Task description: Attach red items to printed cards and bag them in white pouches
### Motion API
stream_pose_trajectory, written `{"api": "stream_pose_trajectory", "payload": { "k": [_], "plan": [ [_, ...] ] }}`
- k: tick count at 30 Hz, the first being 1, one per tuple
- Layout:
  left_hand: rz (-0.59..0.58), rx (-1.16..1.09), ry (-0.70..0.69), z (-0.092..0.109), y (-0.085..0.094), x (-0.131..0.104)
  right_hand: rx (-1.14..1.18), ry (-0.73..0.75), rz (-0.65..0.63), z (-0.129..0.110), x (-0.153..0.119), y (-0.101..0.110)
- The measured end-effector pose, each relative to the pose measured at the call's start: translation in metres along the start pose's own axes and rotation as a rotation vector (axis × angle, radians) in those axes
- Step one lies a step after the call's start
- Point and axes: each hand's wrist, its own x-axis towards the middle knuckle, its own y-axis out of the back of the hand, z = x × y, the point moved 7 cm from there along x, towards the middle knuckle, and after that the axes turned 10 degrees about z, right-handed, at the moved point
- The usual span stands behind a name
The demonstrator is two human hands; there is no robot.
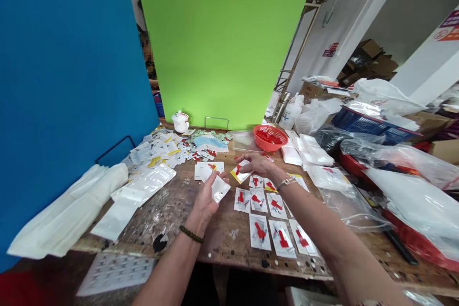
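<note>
The left hand (209,196) is pinching a small shiny bag (220,189) above the wooden table (222,244), and the right hand (258,164) is pinching a white and yellow card (240,175) just to the right of it. Rows of little packs (265,244) with red bits (260,232) inside are lying near the right arm (315,220), with 3 in the front row. A red basket (270,146) is sitting behind the hands.

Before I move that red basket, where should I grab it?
Probably by the near rim of the red basket, from your side: its round, raised edge faces you, while white packets crowd its right. Keep it level; it sits open with red contents.
</note>
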Motion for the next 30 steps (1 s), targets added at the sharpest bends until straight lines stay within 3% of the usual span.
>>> {"api": "stream_pose_trajectory", "payload": {
  "k": [4, 11, 19, 30],
  "plan": [
    [-0.006, -0.138, -0.014, 0.011, 0.007, -0.009, 0.42, -0.039, 0.031, 0.016, -0.047, -0.02],
    [-0.044, -0.234, -0.033, 0.011, 0.012, -0.027, 0.667, -0.108, 0.137, 0.06, -0.102, -0.059],
    [-0.133, -0.216, -0.076, 0.007, 0.007, -0.044, 0.821, -0.099, 0.257, 0.071, -0.114, -0.075],
    [-0.086, -0.223, -0.142, 0.002, 0.014, -0.05, 0.926, 0.072, 0.465, 0.072, -0.123, -0.079]
  ]
}}
